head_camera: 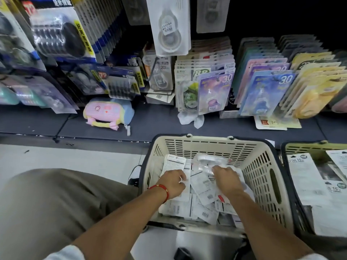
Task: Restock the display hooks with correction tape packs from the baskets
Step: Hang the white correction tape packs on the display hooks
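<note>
A cream plastic basket [262, 166] stands on the floor in front of me, filled with several white correction tape packs [204, 186]. Both my hands are down inside it. My left hand [171, 182], with a red string at the wrist, grips white packs [174, 164] at the basket's left side. My right hand [226, 178] pinches a clear blister pack [208, 161] near the basket's back wall. Above, correction tape packs hang on display hooks [170, 30], with more rows [204, 72] lower down.
A second basket [309, 147] with larger packs sits at the right edge. A dark low shelf [159, 122] holds a pastel pouch [105, 113] and crumpled white paper [191, 118]. My knee [52, 203] fills the lower left. Coloured packs [268, 91] crowd the right hooks.
</note>
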Tool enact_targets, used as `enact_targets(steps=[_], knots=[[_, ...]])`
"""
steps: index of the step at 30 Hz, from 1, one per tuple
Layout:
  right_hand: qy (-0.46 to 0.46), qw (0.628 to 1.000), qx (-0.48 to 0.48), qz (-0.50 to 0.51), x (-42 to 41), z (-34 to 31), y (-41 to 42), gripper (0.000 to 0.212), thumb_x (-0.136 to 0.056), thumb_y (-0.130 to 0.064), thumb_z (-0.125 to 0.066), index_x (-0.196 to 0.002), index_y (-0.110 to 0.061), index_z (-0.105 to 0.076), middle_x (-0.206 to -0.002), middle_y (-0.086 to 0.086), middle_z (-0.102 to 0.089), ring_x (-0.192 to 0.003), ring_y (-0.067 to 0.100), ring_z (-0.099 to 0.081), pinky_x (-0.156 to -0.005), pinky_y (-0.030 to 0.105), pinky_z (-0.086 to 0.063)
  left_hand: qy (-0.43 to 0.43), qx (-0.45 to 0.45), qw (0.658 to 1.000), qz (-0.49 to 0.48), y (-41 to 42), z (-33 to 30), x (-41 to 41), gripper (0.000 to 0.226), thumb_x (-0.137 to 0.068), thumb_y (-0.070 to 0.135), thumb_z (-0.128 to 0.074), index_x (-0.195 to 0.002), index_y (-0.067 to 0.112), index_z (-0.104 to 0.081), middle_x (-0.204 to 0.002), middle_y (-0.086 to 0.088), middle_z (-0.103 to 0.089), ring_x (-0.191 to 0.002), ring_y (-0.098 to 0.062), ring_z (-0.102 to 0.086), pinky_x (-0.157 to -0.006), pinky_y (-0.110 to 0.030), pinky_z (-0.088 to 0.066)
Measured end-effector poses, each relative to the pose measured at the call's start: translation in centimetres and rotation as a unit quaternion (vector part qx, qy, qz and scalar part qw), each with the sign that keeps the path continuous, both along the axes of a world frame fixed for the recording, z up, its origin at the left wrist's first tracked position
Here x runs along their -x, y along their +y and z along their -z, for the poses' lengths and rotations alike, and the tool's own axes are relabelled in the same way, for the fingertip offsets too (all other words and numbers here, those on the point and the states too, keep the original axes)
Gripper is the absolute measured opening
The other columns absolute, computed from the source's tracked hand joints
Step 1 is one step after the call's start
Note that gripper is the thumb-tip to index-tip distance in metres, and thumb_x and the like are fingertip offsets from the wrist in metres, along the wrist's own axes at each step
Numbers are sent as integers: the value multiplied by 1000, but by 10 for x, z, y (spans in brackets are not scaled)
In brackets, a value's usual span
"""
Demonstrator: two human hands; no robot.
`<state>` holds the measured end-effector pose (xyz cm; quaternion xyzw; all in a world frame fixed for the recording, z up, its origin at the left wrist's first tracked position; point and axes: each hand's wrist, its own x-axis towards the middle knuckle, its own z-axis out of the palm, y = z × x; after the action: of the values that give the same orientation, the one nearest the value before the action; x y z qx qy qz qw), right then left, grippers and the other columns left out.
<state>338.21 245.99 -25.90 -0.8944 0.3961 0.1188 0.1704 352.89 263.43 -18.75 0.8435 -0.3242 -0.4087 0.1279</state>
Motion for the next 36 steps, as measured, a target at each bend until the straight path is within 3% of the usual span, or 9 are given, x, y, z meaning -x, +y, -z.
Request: enact_targets(steps=[4,8,10,12,16,19,24,29,36], knots=[[-307,903,-231,191,-14,-22,11,35,-113,-24,-44,-96,-5,-67,-88,6,-67,-85,26,-60,-71,35,-42,142,34,973,-182,-6,3,4,70,-98,47,-69,-153,12,-45,-145,-8,-60,-120,-25,-65,-102,-33,-53],[-326,807,-448,202,-54,-39,32,30,-111,-30,-52,-104,-17,-78,-100,1,-80,-94,21,-73,-84,35,-58,237,214,877,-358,-15,-8,-10,48,-97,33,-76,-140,25,-57,-130,-4,-73,-111,-27,-73,-98,-52,-60],[-309,818,-435,216,-65,-33,42,37,-111,-36,-49,-103,-13,-77,-96,10,-80,-83,23,-75,-76,39,-63,177,267,875,-362,-12,-15,-24,40,-98,21,-74,-135,27,-60,-125,-2,-74,-115,-28,-70,-101,-52,-56],[-229,892,-340,192,-71,-17,53,40,-110,-37,-50,-99,-6,-73,-94,15,-77,-81,26,-74,-75,39,-61,110,290,873,-376,-3,-19,-37,35,-99,18,-73,-129,27,-59,-119,0,-72,-113,-25,-69,-94,-41,-55],[-53,962,-250,97,-80,9,93,47,-105,-44,-59,-129,-3,-58,-124,16,-68,-118,34,-66,-88,35,-50,60,298,863,-402,23,-17,-50,28,-99,22,-71,-122,31,-58,-117,-1,-71,-106,-23,-68,-89,-36,-54],[-113,954,-251,122,-85,14,108,32,-105,-33,-59,-121,-6,-52,-122,17,-65,-115,34,-65,-91,39,-53,42,286,884,-368,28,-18,-53,28,-102,27,-65,-126,34,-53,-114,5,-70,-104,-19,-67,-88,-37,-55],[-272,917,-203,209,-60,-3,93,16,-103,-20,-54,-94,-14,-42,-78,5,-57,-70,25,-57,-58,37,-43,-26,267,919,-288,28,-12,-30,27,-107,34,-55,-133,39,-48,-102,16,-69,-78,1,-66,-60,-7,-46],[-368,902,-213,79,-55,-41,104,16,-93,-40,-51,-98,-26,-47,-88,-9,-58,-76,1,-57,-61,21,-44,179,293,871,-351,9,-13,-3,38,-109,42,-52,-144,36,-40,-127,-1,-69,-107,-26,-74,-88,-58,-63],[-458,832,-271,156,-76,-59,93,18,-96,-28,-44,-94,-30,-62,-93,-10,-76,-79,7,-72,-65,25,-55,173,285,850,-407,10,-13,-24,49,-100,22,-71,-136,40,-42,-128,0,-68,-110,-30,-72,-82,-66,-62]])
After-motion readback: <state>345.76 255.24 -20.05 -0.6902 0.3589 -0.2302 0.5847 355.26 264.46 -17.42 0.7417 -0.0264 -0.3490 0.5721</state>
